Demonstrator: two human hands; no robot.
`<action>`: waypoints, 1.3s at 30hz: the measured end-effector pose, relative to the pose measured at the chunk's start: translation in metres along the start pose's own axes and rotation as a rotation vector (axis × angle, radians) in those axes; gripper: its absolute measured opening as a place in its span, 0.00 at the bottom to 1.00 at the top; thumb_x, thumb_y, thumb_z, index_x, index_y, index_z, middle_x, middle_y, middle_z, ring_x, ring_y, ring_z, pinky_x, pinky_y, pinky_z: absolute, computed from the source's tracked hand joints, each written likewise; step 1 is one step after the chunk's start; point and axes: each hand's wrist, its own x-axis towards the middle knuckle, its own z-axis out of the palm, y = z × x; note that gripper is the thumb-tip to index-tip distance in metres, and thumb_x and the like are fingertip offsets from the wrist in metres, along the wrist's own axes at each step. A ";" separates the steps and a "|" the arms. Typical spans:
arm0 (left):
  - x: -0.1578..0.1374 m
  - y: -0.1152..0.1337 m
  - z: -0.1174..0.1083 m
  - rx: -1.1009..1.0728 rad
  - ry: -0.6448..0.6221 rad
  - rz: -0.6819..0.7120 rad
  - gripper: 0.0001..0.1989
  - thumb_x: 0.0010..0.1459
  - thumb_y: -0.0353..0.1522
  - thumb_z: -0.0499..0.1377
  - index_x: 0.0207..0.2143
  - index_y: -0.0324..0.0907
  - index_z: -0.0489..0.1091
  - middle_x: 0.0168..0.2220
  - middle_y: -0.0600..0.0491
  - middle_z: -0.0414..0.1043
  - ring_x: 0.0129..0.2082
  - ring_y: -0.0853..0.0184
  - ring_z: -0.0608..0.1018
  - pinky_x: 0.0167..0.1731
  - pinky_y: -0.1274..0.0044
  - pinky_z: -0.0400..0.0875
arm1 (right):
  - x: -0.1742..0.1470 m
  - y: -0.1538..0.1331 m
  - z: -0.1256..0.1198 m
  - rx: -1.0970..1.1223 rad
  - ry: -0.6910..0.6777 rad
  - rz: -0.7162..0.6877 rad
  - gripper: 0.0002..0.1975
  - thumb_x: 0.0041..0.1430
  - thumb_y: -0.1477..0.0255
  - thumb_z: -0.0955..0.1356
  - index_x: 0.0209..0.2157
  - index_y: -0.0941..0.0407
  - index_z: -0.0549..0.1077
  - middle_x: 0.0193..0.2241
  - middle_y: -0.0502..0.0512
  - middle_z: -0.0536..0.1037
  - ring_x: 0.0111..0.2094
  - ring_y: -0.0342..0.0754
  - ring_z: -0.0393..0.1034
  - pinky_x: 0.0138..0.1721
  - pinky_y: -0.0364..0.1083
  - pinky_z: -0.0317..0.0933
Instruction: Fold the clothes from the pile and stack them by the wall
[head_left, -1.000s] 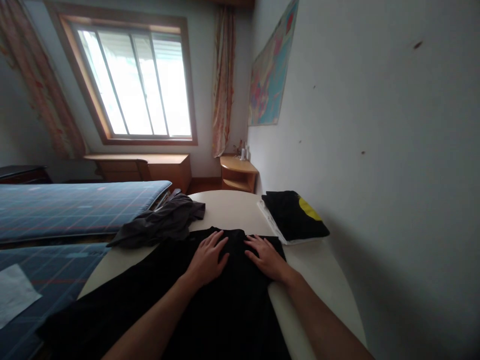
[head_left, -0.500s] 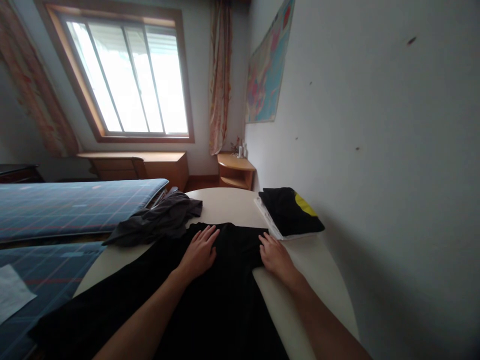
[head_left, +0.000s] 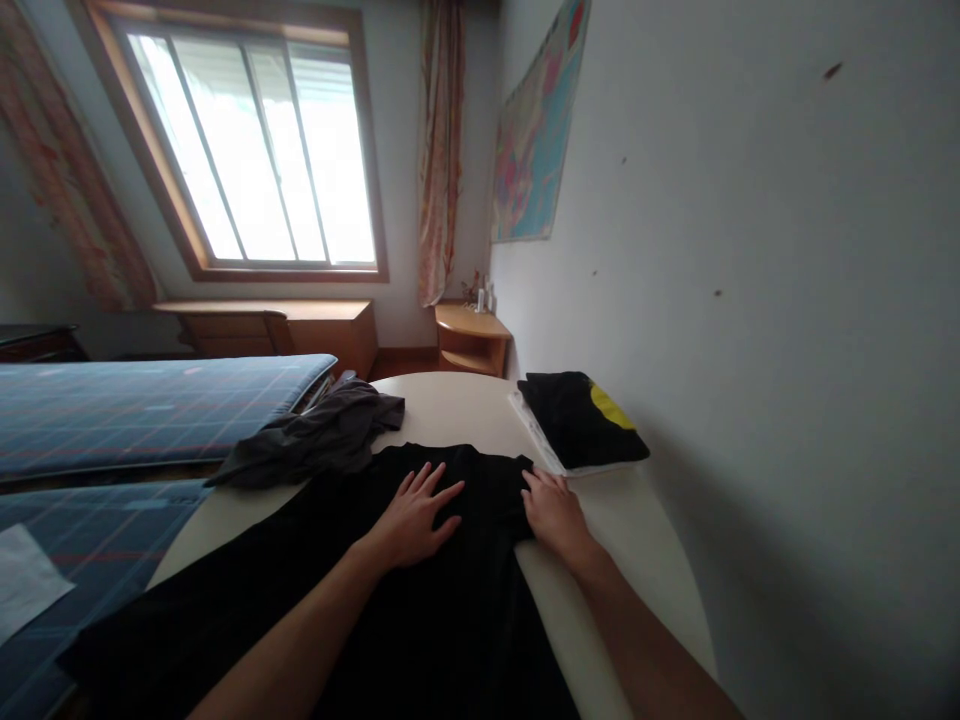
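A black shirt (head_left: 465, 620) lies spread over the round table, its body running toward me and a long part reaching to the lower left. My left hand (head_left: 416, 518) rests flat on its upper part, fingers spread. At the shirt's right upper edge, my right hand (head_left: 553, 512) has its fingers bent over the cloth, closed on it; the fingertips are partly hidden. Just beyond the right hand sits a folded stack of clothes (head_left: 574, 425), black with a yellow patch on top and white underneath.
A crumpled dark grey garment (head_left: 315, 435) lies at the left edge of the cream table (head_left: 450, 400). Blue plaid mattresses (head_left: 150, 410) stand left of it, with a white sheet (head_left: 26, 580) on the lower one. The wall (head_left: 787, 400) rises close on the right.
My left hand has slid right across the shirt and its fingers have spread wider. My right hand has moved slightly right, and the shirt's right edge has shifted with it.
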 end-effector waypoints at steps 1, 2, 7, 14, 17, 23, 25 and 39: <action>0.000 0.000 0.000 -0.003 0.001 -0.001 0.28 0.65 0.47 0.52 0.66 0.57 0.56 0.71 0.51 0.43 0.70 0.50 0.47 0.65 0.55 0.46 | 0.002 0.001 0.002 0.043 0.013 -0.024 0.22 0.64 0.73 0.60 0.59 0.58 0.70 0.60 0.61 0.69 0.60 0.56 0.61 0.59 0.52 0.56; 0.000 0.000 0.000 -0.004 0.002 -0.002 0.28 0.65 0.47 0.52 0.66 0.57 0.56 0.71 0.51 0.43 0.70 0.50 0.47 0.65 0.55 0.46 | 0.003 0.002 0.003 0.088 0.035 -0.045 0.23 0.63 0.75 0.60 0.58 0.60 0.70 0.59 0.62 0.70 0.60 0.54 0.62 0.61 0.51 0.55; 0.000 -0.001 0.003 -0.012 0.038 -0.004 0.28 0.65 0.46 0.53 0.65 0.55 0.58 0.71 0.50 0.47 0.70 0.50 0.50 0.65 0.55 0.48 | 0.003 -0.002 -0.009 0.294 0.237 -0.088 0.27 0.58 0.80 0.60 0.59 0.63 0.68 0.60 0.63 0.67 0.61 0.51 0.61 0.63 0.48 0.54; 0.008 0.006 -0.006 -0.164 0.296 -0.103 0.20 0.68 0.38 0.47 0.57 0.42 0.67 0.57 0.45 0.72 0.56 0.58 0.74 0.58 0.64 0.64 | -0.021 -0.037 -0.041 0.471 0.389 -0.311 0.25 0.59 0.78 0.62 0.58 0.53 0.69 0.59 0.57 0.68 0.60 0.51 0.63 0.63 0.53 0.57; 0.009 0.006 -0.013 -0.291 0.367 -0.230 0.23 0.70 0.38 0.42 0.59 0.41 0.65 0.47 0.46 0.78 0.48 0.59 0.78 0.51 0.66 0.69 | -0.032 -0.054 -0.038 0.572 0.265 -0.469 0.27 0.58 0.78 0.64 0.59 0.48 0.67 0.62 0.54 0.63 0.59 0.50 0.64 0.61 0.52 0.60; 0.005 -0.003 -0.015 -0.543 0.380 -0.363 0.29 0.71 0.43 0.32 0.61 0.48 0.64 0.41 0.53 0.81 0.48 0.60 0.79 0.49 0.69 0.69 | -0.044 -0.062 -0.030 0.682 -0.124 -0.707 0.33 0.55 0.79 0.69 0.61 0.44 0.63 0.68 0.54 0.53 0.42 0.42 0.73 0.46 0.47 0.70; 0.007 -0.005 -0.013 -0.539 0.356 -0.350 0.27 0.70 0.44 0.36 0.59 0.48 0.66 0.39 0.53 0.81 0.46 0.60 0.79 0.47 0.69 0.69 | -0.044 -0.060 -0.035 0.685 -0.176 -0.760 0.31 0.55 0.73 0.72 0.60 0.46 0.65 0.65 0.55 0.60 0.44 0.44 0.72 0.47 0.47 0.69; 0.011 -0.002 -0.011 -0.205 0.367 -0.258 0.15 0.55 0.26 0.55 0.43 0.46 0.76 0.25 0.57 0.73 0.33 0.65 0.75 0.45 0.71 0.67 | -0.016 -0.009 -0.036 0.576 -0.328 -0.417 0.16 0.53 0.64 0.73 0.43 0.54 0.77 0.30 0.49 0.78 0.29 0.44 0.71 0.32 0.42 0.63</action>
